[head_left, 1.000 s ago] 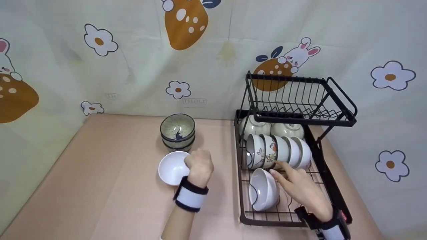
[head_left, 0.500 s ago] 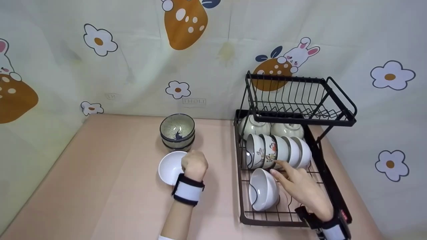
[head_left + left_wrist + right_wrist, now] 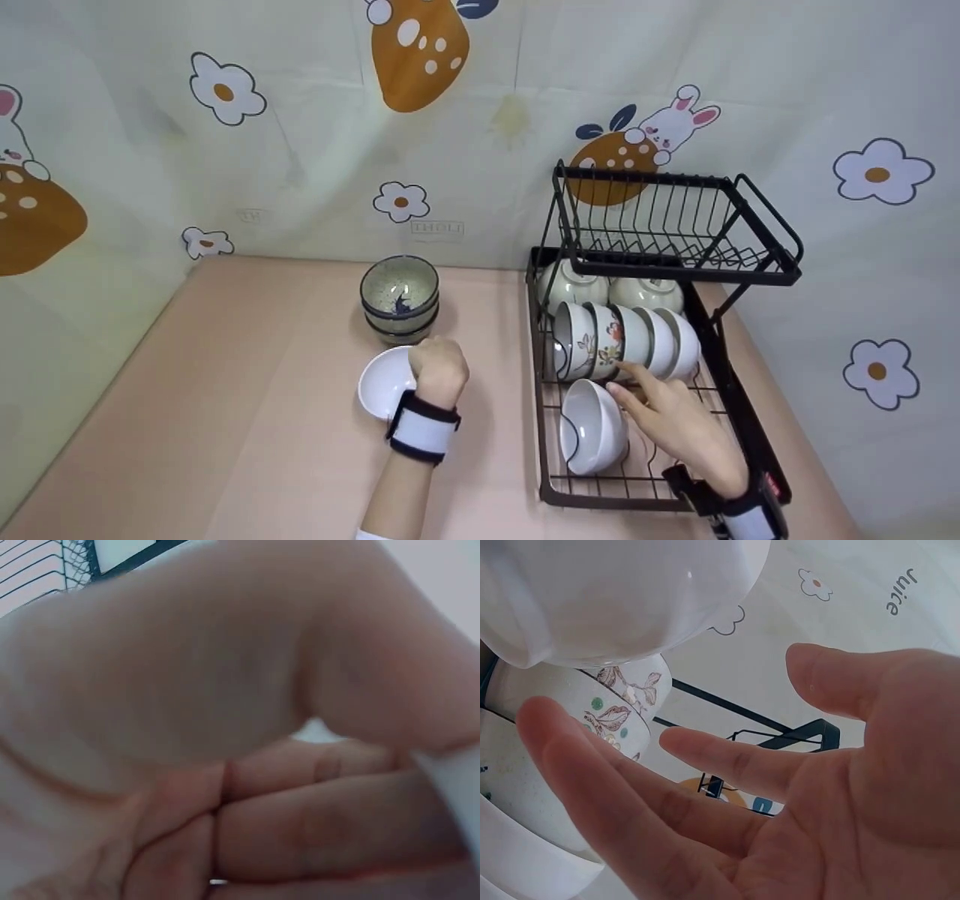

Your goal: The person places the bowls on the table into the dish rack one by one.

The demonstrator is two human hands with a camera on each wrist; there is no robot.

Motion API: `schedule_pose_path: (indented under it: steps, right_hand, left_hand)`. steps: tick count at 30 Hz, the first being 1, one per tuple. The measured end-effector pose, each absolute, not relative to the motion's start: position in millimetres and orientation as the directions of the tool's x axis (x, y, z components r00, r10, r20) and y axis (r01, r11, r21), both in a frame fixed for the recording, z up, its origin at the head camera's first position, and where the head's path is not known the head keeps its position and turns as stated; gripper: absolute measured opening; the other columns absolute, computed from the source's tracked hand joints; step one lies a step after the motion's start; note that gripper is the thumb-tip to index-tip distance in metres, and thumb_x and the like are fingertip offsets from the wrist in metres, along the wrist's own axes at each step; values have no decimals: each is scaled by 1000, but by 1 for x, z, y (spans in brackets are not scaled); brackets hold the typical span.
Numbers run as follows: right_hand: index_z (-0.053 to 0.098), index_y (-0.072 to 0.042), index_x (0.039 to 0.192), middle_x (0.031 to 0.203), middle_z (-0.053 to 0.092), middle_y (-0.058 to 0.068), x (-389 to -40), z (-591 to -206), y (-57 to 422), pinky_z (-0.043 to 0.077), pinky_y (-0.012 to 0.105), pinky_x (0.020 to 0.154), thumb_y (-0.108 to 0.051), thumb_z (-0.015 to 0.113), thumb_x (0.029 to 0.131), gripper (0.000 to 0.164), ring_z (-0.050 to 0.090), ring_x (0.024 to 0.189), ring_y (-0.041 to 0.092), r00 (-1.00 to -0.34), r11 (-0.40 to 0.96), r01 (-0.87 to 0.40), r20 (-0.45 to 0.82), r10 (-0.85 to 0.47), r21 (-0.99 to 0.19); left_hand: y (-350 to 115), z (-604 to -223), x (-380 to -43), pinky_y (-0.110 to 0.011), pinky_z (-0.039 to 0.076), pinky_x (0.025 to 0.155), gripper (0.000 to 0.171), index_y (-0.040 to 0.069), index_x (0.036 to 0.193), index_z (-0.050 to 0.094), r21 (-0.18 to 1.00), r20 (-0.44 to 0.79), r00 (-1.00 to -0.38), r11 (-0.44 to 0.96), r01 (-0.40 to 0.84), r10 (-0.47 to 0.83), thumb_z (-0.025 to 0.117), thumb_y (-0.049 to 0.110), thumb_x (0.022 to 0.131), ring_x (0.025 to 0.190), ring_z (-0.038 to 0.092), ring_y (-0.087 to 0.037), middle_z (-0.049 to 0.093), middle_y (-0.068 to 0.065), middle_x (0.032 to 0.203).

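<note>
In the head view my left hand [image 3: 439, 371] grips the right rim of a white bowl [image 3: 384, 381], its fingers curled. That bowl appears just in front of a stack of speckled grey-green bowls [image 3: 405, 319] with dark rims. The left wrist view is mostly filled by the curled fingers [image 3: 330, 829], which hide most of the rim. My right hand [image 3: 679, 424] hovers over the dish rack with its fingers loosely spread and nothing held. Beside its thumb, another white bowl [image 3: 592, 427] stands on edge in the rack; the right wrist view shows a gap between them.
The black two-tier dish rack [image 3: 541, 420] stands on the right of the pink table [image 3: 247, 390]. Its lower tier carries a row of upright bowls [image 3: 626, 341], some flower-patterned, and upturned cream bowls [image 3: 574, 285] behind. A printed curtain [image 3: 300, 150] hangs along the back.
My left hand has shifted slightly left onto the white bowl's rim, and the bowl has moved a little toward me. The right hand stays where it was.
</note>
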State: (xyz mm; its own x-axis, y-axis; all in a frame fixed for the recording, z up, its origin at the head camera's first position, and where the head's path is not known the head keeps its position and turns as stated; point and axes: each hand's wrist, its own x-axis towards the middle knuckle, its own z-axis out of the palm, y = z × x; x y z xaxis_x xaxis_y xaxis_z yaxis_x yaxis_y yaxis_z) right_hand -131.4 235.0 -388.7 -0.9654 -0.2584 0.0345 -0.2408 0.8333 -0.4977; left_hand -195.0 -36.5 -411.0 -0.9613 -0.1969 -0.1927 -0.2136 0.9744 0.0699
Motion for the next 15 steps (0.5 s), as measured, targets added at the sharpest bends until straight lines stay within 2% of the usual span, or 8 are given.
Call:
schedule_pose_path:
  steps: [5,7,11,15]
  right_hand:
    - [52,-7,133,59,50,-4,-131,-389,235,44,33,51,-45,49,98,52,47,48,11,-965,832,-244,40,-259,-499]
    - [52,-7,132,59,50,-4,-131,-389,235,44,32,51,-46,49,97,52,47,48,11,-965,832,-244,41,-259,-498]
    - [54,-7,131,61,50,-3,-131,-389,235,44,33,51,-46,50,97,51,47,49,12,-965,834,-249,50,-259,-492]
    - [55,-8,129,60,50,-3,-131,-389,236,44,33,51,-44,51,97,48,46,48,11,-963,837,-263,74,-260,-479]
  left_hand:
    - [-37,-405,-192,-34,52,72,16,7,96,73,32,-180,-972,987,-158,-150,60,10,87,89,66,-24,70,-9,96]
    - [-37,-402,-191,-34,51,71,15,8,95,73,21,-195,-973,991,-130,-123,68,12,81,88,66,-24,70,-8,95]
    - [-35,-397,-188,-35,51,70,29,8,93,72,29,-226,-973,998,-52,-44,81,18,68,86,65,-24,69,-7,92]
    - [-33,-391,-183,-37,51,71,27,8,86,71,72,-201,-977,996,50,64,82,22,66,84,64,-24,67,-6,89]
